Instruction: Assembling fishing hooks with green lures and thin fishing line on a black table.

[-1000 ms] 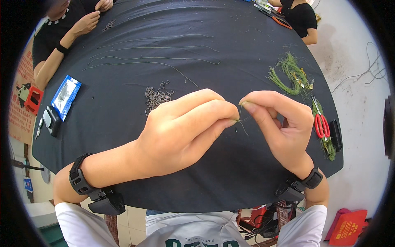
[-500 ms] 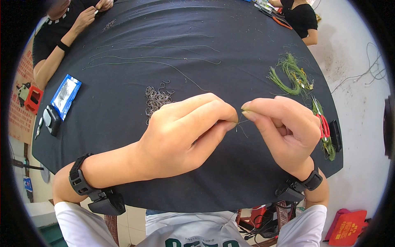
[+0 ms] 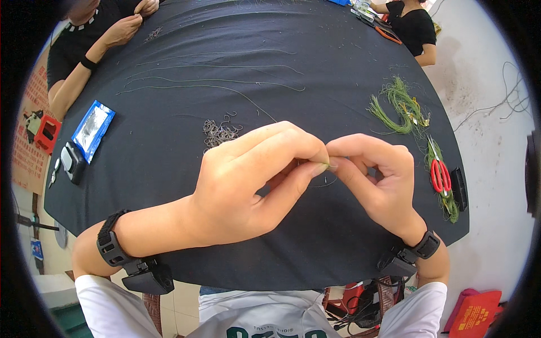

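Observation:
My left hand (image 3: 248, 186) and my right hand (image 3: 377, 180) meet fingertip to fingertip over the black table cloth (image 3: 169, 146). Both pinch a thin green thread (image 3: 326, 183) between thumb and forefinger; a short loop of it hangs just below the fingertips. What else sits between the fingers is hidden. A small pile of metal hooks (image 3: 220, 130) lies just beyond my left hand. Long green threads (image 3: 214, 87) lie stretched out across the cloth further back.
A bundle of green thread (image 3: 397, 107) and red scissors (image 3: 440, 176) lie at the right edge. A blue packet (image 3: 93, 128) and a dark device (image 3: 72, 162) lie left. Another person's hands (image 3: 127, 25) work at the far left, another person (image 3: 414, 28) sits far right.
My two hands have closed the small gap between them, and the fingertips now touch. The short thread end that stuck out below is mostly covered.

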Demonstrator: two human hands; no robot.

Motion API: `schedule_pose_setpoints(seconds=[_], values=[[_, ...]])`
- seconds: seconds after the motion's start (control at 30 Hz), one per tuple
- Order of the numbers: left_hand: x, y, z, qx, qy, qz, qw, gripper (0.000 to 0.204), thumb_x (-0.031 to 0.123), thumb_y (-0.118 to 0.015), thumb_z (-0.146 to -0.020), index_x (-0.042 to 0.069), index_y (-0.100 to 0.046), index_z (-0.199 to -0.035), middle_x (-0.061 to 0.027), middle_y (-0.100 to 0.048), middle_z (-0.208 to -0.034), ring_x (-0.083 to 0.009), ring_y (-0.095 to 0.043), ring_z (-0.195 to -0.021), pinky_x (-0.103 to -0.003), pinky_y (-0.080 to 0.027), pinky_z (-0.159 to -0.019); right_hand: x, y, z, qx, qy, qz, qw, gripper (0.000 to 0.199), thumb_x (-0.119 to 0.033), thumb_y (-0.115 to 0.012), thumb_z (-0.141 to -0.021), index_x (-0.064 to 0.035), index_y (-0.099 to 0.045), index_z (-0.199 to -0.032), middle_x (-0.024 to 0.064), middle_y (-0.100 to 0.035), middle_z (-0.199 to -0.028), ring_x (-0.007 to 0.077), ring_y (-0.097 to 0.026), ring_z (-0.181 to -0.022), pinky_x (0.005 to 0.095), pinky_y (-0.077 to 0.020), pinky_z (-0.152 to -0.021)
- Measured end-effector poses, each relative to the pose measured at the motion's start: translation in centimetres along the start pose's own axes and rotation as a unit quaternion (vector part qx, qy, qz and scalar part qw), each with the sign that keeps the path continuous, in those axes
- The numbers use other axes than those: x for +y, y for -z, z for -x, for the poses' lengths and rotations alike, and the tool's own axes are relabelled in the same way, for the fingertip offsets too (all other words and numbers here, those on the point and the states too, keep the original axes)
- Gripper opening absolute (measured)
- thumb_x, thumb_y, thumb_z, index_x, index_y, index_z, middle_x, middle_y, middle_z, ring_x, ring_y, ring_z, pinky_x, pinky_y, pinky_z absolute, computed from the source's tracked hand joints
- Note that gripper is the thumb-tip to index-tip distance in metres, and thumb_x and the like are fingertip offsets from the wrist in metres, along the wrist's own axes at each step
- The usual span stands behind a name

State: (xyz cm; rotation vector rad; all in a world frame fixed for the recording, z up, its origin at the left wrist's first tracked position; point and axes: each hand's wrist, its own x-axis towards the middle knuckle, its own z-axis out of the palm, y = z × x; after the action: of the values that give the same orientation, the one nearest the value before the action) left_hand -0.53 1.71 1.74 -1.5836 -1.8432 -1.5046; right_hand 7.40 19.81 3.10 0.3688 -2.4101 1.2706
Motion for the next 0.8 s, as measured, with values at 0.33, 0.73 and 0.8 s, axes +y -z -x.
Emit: schedule_pose_setpoints(seconds=[0.33, 0.73, 0.8], values=[[0.1, 0.1, 0.0, -0.002, 0.030, 0.017, 0.999, 0.012, -0.007, -0.062, -0.079, 0.000, -0.061, -0.089, -0.0063, -0.061, -0.081, -0.0066, -0.053, -0.060, -0.019, -0.039, -0.050, -0.1, -0.2, 0.1, 0.018, -0.009, 0.002, 1.000, 0.011, 0.003, -0.064, -0.080, -0.0008, -0.066, -0.090, -0.0049, -0.044, -0.050, -0.0019, -0.032, -0.046, 0.0185, -0.0228, -0.042], [-0.2, 0.1, 0.3, -0.010, 0.209, 0.124, 0.970, 0.009, -0.003, -0.054, -0.089, -0.004, -0.057, -0.097, -0.0055, -0.059, -0.091, -0.0076, -0.057, -0.079, -0.020, -0.047, -0.069, -0.5, 0.0, 0.0, -0.021, 0.055, 0.106, 0.993, 0.010, 0.000, -0.067, -0.075, -0.0048, -0.067, -0.084, 0.0055, -0.044, -0.048, 0.0119, -0.041, -0.038, 0.0240, -0.0322, -0.041], [-0.2, -0.1, 0.2, 0.005, 0.224, 0.179, 0.958, 0.008, -0.001, -0.055, -0.090, -0.004, -0.057, -0.097, -0.0051, -0.059, -0.089, -0.0075, -0.056, -0.078, -0.020, -0.046, -0.067, -0.2, -0.1, -0.2, -0.010, 0.090, 0.118, 0.989, 0.009, 0.001, -0.066, -0.076, -0.0044, -0.067, -0.084, 0.0063, -0.050, -0.052, 0.0122, -0.044, -0.040, 0.0232, -0.0329, -0.041]])
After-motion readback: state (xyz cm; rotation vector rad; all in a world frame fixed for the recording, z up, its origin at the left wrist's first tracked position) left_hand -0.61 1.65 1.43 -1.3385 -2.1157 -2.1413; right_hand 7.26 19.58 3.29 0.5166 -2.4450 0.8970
